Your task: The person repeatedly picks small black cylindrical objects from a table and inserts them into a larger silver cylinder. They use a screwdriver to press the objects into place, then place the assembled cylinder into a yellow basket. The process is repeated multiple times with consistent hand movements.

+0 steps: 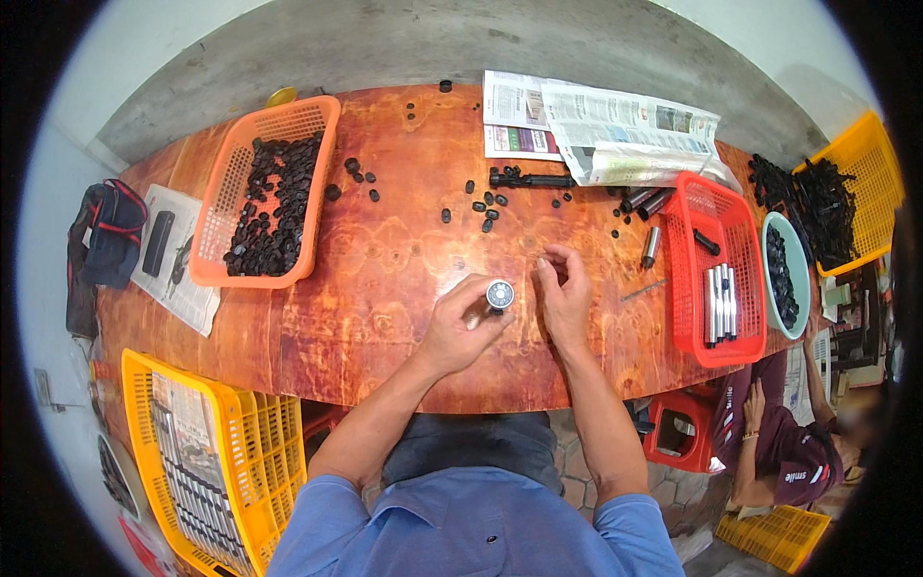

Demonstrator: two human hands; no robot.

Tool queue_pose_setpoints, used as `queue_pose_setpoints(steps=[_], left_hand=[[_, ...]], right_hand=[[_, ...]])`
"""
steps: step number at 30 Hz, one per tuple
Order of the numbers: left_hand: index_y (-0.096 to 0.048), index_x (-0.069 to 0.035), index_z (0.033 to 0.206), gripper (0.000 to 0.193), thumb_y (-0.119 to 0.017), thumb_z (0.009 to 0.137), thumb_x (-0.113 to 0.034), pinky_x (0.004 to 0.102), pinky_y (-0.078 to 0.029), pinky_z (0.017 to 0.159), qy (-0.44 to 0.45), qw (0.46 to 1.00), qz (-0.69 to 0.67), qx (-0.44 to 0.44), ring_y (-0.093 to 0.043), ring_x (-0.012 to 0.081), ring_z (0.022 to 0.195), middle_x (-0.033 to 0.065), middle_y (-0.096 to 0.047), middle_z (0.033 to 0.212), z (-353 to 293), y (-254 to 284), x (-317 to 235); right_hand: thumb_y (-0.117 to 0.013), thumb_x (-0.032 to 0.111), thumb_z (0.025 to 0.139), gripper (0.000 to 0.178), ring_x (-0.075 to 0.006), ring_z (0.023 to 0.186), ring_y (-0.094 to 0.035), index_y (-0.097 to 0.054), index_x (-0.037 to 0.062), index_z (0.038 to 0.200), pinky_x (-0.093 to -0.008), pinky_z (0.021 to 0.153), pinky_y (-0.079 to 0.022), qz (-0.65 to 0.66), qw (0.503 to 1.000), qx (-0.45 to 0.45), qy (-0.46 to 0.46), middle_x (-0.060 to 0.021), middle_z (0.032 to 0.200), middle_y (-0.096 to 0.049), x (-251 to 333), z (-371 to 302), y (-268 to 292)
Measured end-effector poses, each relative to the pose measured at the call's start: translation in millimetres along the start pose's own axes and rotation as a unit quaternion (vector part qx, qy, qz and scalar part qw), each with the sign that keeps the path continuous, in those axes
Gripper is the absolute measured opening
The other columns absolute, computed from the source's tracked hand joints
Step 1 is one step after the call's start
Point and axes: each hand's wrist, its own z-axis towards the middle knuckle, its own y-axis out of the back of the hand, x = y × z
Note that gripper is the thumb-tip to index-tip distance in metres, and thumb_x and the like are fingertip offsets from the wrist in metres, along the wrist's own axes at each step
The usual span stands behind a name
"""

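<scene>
My left hand (pixel 460 325) is closed around a short cylinder (pixel 499 294), seen almost end-on, with a silvery rim, a pale round end face and a black part just below it. Its length is mostly hidden by my fingers. To the right, my right hand (pixel 565 296) hovers over the table with its fingers loosely bent and the thumb a little apart; I see nothing in it. Beyond both hands lie several small black caps (pixel 489 213) and a long black tubular piece (pixel 531 180). A silver tube with a black end (pixel 651 248) and a thin rod (pixel 643 289) rest right of my right hand.
An orange basket (pixel 204 252) of black rings stands left. Right are a red basket (pixel 681 279) with silver tubes, a light-blue bowl (pixel 772 306) and a yellow basket (pixel 889 183). Newspaper (pixel 635 120) covers the back. A yellow crate (pixel 252 462) stands lower left; a person (pixel 788 433) sits right.
</scene>
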Motion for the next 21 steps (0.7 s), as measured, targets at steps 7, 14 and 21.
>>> queue_pose_setpoints(steps=[7, 14, 21], left_hand=[[-0.061, -0.001, 0.114, 0.024, -0.071, 0.093, -0.009, 0.0239, -0.052, 0.073, 0.106, 0.986, -0.072, -0.109, -0.061, 0.01, 0.082, 0.002, -0.06, 0.096, 4, 5, -5], [-0.046, 0.002, 0.132, 0.042, -0.066, 0.096, -0.009, 0.0324, -0.054, 0.082, 0.049, 0.984, -0.111, -0.132, -0.062, 0.0144, 0.098, 0.0082, -0.061, 0.108, 0, 36, -18], [-0.056, -0.003, 0.13, 0.044, -0.069, 0.088, -0.012, 0.0309, -0.054, 0.077, 0.007, 0.974, 0.088, -0.211, -0.065, 0.014, 0.09, 0.0094, -0.064, 0.109, -72, 144, -158]], right_hand=[[-0.061, 0.013, 0.099, 0.022, -0.0165, 0.097, -0.06, -0.063, -0.0015, 0.115, -0.0306, 0.088, -0.049, -0.073, 0.997, 0.016, 0.015, -0.0073, 0.104, -0.063, 7, 0, 2], [-0.059, 0.013, 0.102, 0.03, -0.0224, 0.109, -0.06, -0.059, -0.0053, 0.125, -0.034, 0.098, -0.048, -0.103, 0.993, 0.026, 0.043, -0.0134, 0.119, -0.064, -30, 10, 25], [-0.058, 0.019, 0.104, 0.032, -0.0179, 0.108, -0.058, -0.059, -0.0048, 0.125, -0.0309, 0.096, -0.046, -0.08, 0.995, 0.046, 0.037, -0.0096, 0.12, -0.062, -32, 14, 25]])
